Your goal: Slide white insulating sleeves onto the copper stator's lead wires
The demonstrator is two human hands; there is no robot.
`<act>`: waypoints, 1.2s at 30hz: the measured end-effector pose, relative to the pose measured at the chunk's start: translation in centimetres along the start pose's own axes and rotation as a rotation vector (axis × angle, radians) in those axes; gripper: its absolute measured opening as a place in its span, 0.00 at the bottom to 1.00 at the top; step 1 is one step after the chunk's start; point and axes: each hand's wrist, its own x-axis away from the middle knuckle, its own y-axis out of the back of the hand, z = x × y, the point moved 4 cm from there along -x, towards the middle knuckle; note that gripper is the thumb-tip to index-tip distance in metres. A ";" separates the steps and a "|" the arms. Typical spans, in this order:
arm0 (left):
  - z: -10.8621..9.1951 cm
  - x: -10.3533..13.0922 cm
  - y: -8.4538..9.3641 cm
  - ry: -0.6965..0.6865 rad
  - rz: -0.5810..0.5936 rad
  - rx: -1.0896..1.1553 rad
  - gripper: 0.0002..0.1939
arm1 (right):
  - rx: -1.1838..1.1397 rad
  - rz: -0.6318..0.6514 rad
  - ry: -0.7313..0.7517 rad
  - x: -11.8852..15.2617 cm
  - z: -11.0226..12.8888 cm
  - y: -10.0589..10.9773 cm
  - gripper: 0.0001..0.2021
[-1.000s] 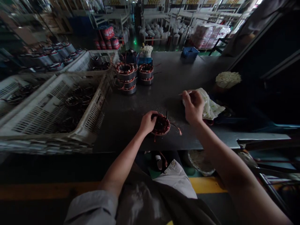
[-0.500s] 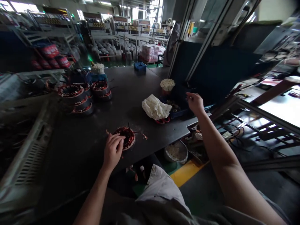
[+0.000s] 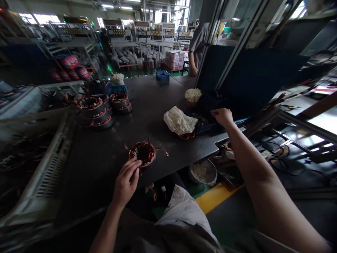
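A stator with copper windings (image 3: 151, 159) lies near the front edge of the dark table, with wire leads sticking out. My left hand (image 3: 126, 181) is at its near left rim, its fingers stretched out and the fingertips at the edge. Over to the right, my right hand (image 3: 223, 116) is above the right end of a blue tray (image 3: 206, 128) of small dark parts. Its fingers are drawn together, and anything between them is hidden. Left of that tray sits a crumpled white cloth or bag (image 3: 179, 120) on something red.
Stacked stators (image 3: 91, 105) stand at the left behind a pale plastic crate (image 3: 54, 172). A tub of short white pieces (image 3: 193, 95) and a blue box (image 3: 163, 76) are farther back. Metal framing (image 3: 231, 49) rises at right. Beyond the table is a co-worker's arm (image 3: 193, 63).
My left hand has drawn back slightly from over the stator's opening to its near rim. My right hand has turned downward, over the tray. The view has shifted, showing more of the co-worker.
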 end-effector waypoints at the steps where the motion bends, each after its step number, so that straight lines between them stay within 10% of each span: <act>1: -0.1 0.2 0.0 -0.013 0.028 -0.020 0.18 | -0.009 0.016 0.021 0.0 0.0 -0.1 0.17; 5: -0.4 0.9 -0.4 -0.091 0.102 -0.160 0.23 | -0.008 -0.002 0.088 0.6 1.0 0.4 0.27; 11: -1.0 0.9 -0.3 -0.159 0.055 -0.293 0.17 | 0.057 -0.162 0.027 4.3 6.3 2.5 0.15; 17: 0.3 -1.4 0.0 0.106 -0.034 -0.189 0.15 | -0.555 -0.012 0.905 15.6 19.1 1.5 0.10; 21: 1.2 -2.2 -0.4 0.248 0.002 -0.076 0.22 | -0.678 0.240 1.170 23.0 24.6 -1.3 0.18; 30: 2.3 -0.4 -0.7 0.645 -0.386 0.588 0.22 | -0.750 0.187 1.079 24.9 26.1 -5.6 0.15; 36: 3.0 2.4 0.2 0.621 -0.514 0.241 0.17 | -0.763 0.202 1.052 25.4 26.2 -4.4 0.16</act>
